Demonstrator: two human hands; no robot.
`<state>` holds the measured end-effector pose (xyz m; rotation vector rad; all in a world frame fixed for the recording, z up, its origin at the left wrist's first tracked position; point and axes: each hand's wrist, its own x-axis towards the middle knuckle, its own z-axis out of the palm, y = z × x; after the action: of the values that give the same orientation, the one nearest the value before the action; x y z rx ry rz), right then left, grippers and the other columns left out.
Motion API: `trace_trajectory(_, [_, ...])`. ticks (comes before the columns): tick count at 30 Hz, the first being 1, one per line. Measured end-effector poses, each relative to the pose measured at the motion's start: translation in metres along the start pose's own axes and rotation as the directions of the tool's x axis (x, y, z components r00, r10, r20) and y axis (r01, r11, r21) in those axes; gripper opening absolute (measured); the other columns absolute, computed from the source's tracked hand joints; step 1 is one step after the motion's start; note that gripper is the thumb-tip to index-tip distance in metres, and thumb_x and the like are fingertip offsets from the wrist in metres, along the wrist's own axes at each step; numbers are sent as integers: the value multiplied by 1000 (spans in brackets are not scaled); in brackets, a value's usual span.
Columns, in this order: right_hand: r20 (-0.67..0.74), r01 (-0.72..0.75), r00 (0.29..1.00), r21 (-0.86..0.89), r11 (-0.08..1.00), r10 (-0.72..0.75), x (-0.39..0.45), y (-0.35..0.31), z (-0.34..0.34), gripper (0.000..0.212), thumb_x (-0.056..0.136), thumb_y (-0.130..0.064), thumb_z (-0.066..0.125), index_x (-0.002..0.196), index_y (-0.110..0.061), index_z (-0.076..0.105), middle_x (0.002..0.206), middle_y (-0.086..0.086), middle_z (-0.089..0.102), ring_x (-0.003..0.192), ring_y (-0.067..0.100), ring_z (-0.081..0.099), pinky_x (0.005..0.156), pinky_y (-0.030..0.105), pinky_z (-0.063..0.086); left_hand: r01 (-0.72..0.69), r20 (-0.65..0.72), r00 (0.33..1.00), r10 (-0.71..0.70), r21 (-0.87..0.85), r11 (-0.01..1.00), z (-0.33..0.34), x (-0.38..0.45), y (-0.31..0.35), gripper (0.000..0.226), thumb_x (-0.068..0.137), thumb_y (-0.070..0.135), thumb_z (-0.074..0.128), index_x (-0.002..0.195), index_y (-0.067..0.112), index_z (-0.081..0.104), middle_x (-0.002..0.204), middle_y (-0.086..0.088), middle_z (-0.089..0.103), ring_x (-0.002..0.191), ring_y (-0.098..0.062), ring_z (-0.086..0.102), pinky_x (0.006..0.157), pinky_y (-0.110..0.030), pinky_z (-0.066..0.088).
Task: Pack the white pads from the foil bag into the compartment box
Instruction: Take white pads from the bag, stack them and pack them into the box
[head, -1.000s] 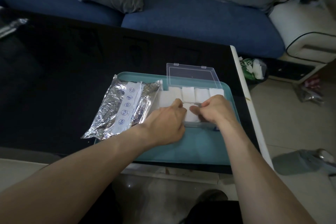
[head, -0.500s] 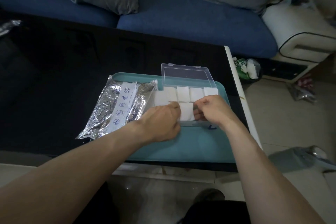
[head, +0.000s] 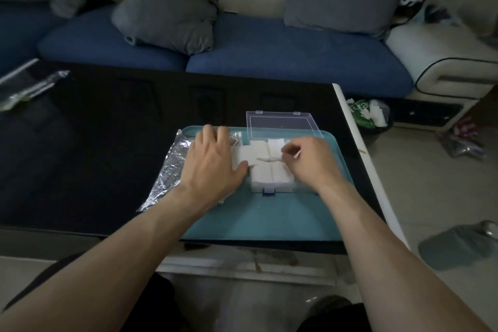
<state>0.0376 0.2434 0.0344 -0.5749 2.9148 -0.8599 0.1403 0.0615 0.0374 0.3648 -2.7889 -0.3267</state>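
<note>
- The left hand is lying flat with straight, spread fingers over the foil bag, its thumb touching the left edge of the white pads.
- The right hand is hovering over the right part of the compartment box, its fingers curled; the thumb and forefinger are pinching something thin and pale, too blurred to name.
- The white pads are sitting in the box's compartments in two rows, their tops standing above the box walls; one pad at the far left is sticking out beside the left hand.
- The box's clear lid is lying open, hinged back on the far side.
- The box and most of the foil bag are resting on a teal tray; the bag's left edge is hanging over onto the black bench.
- A blue sofa with grey cushions is standing beyond the bench.
- A small bin holding rubbish is sitting on the floor to the right of the bench.
</note>
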Motion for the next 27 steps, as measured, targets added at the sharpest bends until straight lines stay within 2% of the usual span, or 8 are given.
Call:
trace_trajectory(3, [-3,145,989,115,983,-145,-4,-22,9,34,89,-24,73,122,-19,68,118,-1,62,100,13,59,87,24,45,100,133,985,-113,103,990,1,4,-13,43,89,31,54,121,4,48,122,-20,55,115,-38,51,96,-46,44])
trace_trajectory(7, [274,306,928,-175,936,-252,-8,-45,42,70,82,-36,74,145,-22,46,141,6,48,131,29,43,107,45,39,238,351,909,-225,8,971,1,12,-29,32,96,22,47,119,1,51,122,-22,61,113,-38,57,81,-35,40])
trace_trajectory(13, [162,342,939,-318,884,-305,-1,-68,62,28,96,-5,48,111,-21,65,109,1,63,108,26,50,95,43,37,300,407,890,-205,-185,936,7,22,-57,22,96,16,46,110,2,56,110,-22,64,97,-37,63,70,-32,44])
trace_trajectory(18, [142,316,948,-310,897,-285,6,-71,54,40,96,-3,48,118,-26,73,108,3,72,107,27,57,93,38,35,290,409,896,-173,-245,925,13,24,-70,18,96,21,48,79,16,46,91,-14,60,76,-30,58,58,-30,37])
trace_trajectory(21, [90,324,946,-284,902,-311,8,-69,51,34,96,-7,52,104,-27,78,94,2,75,90,23,57,85,36,36,237,393,908,-147,-192,952,15,25,-69,17,98,25,46,98,10,54,97,-13,62,79,-26,56,62,-29,39])
trace_trajectory(23, [-59,314,940,-236,920,-336,9,-68,54,34,92,-1,58,103,-24,80,87,4,76,79,23,56,82,37,41,220,377,915,-143,-170,961,16,28,-67,20,99,26,45,103,9,54,104,-15,63,83,-28,55,65,-30,38])
trace_trajectory(25, [-135,341,917,-226,912,-376,6,-71,62,39,84,9,62,104,-20,80,86,4,77,77,27,64,77,37,49,216,364,920,-144,-168,962,17,30,-67,22,100,25,44,105,7,56,108,-17,64,88,-30,57,67,-29,37])
trace_trajectory(27, [-71,423,889,-254,870,-452,-3,-77,73,36,84,7,62,103,-18,80,92,3,76,84,27,65,76,36,53,221,355,923,-149,-173,960,18,33,-66,25,100,23,43,108,4,58,113,-19,65,96,-33,59,71,-29,37])
